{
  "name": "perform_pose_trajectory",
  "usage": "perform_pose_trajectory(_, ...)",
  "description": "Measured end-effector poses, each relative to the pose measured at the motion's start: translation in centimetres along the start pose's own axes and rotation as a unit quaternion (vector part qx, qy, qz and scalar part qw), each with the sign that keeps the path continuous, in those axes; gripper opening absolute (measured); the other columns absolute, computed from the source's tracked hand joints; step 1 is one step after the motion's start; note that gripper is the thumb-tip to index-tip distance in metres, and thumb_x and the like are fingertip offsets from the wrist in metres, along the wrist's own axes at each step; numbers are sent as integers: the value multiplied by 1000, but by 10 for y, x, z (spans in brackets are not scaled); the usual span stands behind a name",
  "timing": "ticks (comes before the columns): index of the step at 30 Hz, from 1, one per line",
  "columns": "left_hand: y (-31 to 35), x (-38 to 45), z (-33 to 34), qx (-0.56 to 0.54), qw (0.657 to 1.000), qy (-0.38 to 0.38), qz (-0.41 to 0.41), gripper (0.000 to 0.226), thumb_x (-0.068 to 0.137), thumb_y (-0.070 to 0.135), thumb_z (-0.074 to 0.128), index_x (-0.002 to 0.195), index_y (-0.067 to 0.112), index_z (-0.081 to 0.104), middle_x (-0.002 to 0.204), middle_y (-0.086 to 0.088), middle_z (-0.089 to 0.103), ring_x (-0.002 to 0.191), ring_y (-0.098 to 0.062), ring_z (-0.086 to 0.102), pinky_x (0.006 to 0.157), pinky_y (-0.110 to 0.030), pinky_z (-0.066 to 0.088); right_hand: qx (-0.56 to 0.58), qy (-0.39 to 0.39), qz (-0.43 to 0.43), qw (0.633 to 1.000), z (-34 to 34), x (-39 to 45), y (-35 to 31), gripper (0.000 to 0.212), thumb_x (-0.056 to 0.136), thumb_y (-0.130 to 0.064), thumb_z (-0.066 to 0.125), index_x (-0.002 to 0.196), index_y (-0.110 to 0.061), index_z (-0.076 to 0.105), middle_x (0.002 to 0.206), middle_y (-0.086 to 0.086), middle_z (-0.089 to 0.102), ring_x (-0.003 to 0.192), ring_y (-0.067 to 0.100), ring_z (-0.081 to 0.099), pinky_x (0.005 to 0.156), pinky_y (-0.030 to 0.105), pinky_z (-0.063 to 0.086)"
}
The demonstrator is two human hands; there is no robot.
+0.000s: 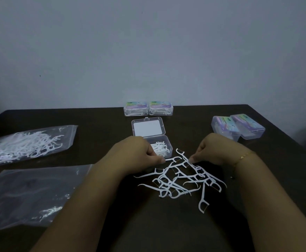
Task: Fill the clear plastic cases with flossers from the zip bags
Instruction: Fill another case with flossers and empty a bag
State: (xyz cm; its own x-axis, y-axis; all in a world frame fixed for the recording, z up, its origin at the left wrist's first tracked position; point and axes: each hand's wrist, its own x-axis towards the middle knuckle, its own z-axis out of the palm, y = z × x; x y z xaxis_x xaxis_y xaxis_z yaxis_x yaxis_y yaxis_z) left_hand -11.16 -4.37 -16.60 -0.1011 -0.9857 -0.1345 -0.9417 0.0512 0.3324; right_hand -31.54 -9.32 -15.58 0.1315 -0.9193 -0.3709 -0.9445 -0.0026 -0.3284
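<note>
Both hands curl over my loose flossers (180,179): left hand (135,151) pinches 1, right hand (212,148) pinches another, just before the open clear case (153,137).

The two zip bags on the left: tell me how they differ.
The far zip bag is packed with white flossers and bulges; the near zip bag lies flat and nearly empty, with only a few flossers near its lower edge. The far bag looks smaller in the view; the near bag spreads wider. Both are clear plastic and lie on the dark table, neither touched by a hand.
</note>
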Motion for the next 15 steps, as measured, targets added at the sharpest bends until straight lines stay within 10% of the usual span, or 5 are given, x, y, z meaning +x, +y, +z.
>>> perform_pose_trajectory(7,12,-2,9,74,996,-50,1,55,77,69,57,118,32,66,108,11,67,99,-8,59,86,-35,52,-35,-38,-20,998,9,3,-10,39,78,-34,75,107,-9,67,107,7,66,102,22,61,93,38,50)
perform_pose_trajectory(15,2,-8,0,7,998,-69,-6,23,78,45,72,98,33,73,69,21,61,76,0,59,80,-31,54,-12,-60,-33,998,3,3,-1,40,77,-35,75,104,-6,69,105,8,67,100,22,61,87,32,49)
